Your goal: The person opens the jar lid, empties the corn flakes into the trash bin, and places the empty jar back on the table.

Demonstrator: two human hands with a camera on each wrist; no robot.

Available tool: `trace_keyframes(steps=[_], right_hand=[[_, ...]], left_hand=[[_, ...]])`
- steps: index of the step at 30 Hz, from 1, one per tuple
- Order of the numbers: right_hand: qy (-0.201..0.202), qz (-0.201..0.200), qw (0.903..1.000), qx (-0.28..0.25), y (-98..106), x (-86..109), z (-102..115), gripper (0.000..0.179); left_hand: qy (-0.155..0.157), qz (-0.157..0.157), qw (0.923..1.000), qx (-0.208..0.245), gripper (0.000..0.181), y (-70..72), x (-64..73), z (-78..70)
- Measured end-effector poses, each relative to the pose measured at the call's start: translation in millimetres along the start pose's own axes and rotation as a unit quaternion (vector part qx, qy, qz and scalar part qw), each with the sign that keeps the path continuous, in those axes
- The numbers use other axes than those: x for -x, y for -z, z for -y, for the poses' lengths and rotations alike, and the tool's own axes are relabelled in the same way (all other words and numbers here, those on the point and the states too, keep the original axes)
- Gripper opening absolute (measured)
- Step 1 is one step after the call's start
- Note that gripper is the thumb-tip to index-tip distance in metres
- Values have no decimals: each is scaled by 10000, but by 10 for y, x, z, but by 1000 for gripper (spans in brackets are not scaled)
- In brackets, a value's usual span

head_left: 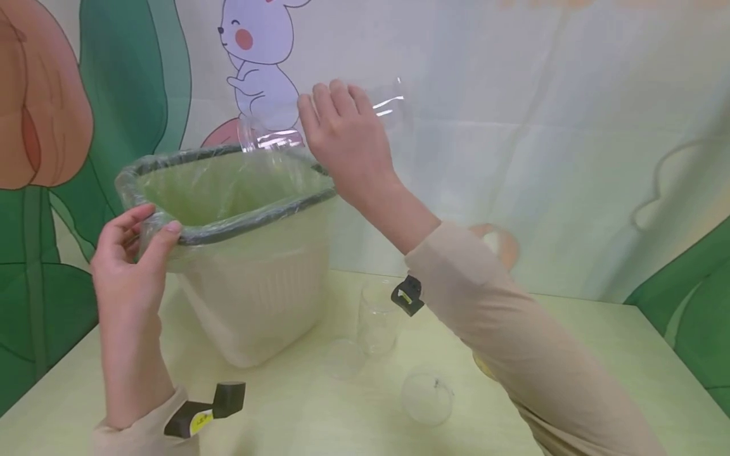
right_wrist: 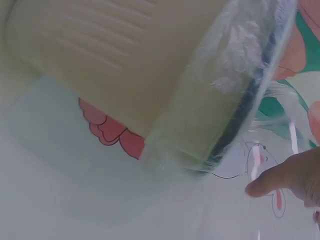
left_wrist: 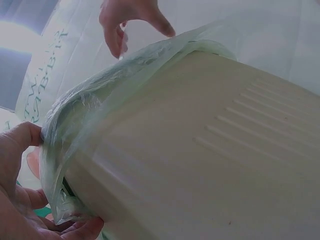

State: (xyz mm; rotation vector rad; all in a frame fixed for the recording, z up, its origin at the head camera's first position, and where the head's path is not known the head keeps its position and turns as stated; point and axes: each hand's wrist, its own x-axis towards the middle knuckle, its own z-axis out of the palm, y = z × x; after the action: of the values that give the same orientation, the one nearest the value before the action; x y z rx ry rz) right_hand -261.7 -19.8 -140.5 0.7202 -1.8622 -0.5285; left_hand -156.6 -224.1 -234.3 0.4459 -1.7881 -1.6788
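Head view: the right hand [head_left: 350,136] is closed round a clear plastic bottle [head_left: 279,140], back of the hand toward the camera, at the right end of the beige waste bin [head_left: 253,297]. The bottle's long axis runs sideways, sloping up to the right; its ringed end points left, over the bin's opening as seen from here, while the other end sticks out beyond the knuckles. The bin's mouth thus lies left of and below this grip. The left hand [head_left: 128,259] pinches the bin's near left corner, thumb on the lined rim, with the clear bin liner [left_wrist: 95,100] caught between thumb and fingers.

On the worktop [head_left: 285,415], right of the bin, a clear cup [head_left: 378,323] stands upright, near two round clear pieces, too faint to name surely.

The right hand covers the bottle's middle, and the right wrist view cuts that hand off at its edge, leaving mostly the thumb. How high the bottle sits above the rim is hard to judge, and the bin's floor is out of sight.
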Motion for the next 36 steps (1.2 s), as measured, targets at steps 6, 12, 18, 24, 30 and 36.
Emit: trace_keyframes(steps=[6, 12, 18, 24, 30, 36], right_hand=[[534, -275, 9981, 160, -63, 58, 73, 24], [502, -116, 9986, 114, -66, 106, 60, 28], [374, 226, 9990, 73, -45, 162, 56, 42], [-61, 114, 9999, 19, -57, 227, 73, 40], [-386, -41, 9992, 38, -83, 278, 69, 33], [-713, -276, 9971, -17, -131, 339, 68, 33]], left_hand=[[16, 19, 10000, 79, 35, 2, -2, 14], [-1, 30, 10000, 81, 37, -3, -10, 16], [71, 15, 9999, 149, 37, 5, -20, 14], [6, 15, 10000, -31, 38, 3, -17, 23], [-25, 9, 9999, -115, 38, -6, -16, 29], [-47, 31, 10000, -70, 37, -8, -28, 30]])
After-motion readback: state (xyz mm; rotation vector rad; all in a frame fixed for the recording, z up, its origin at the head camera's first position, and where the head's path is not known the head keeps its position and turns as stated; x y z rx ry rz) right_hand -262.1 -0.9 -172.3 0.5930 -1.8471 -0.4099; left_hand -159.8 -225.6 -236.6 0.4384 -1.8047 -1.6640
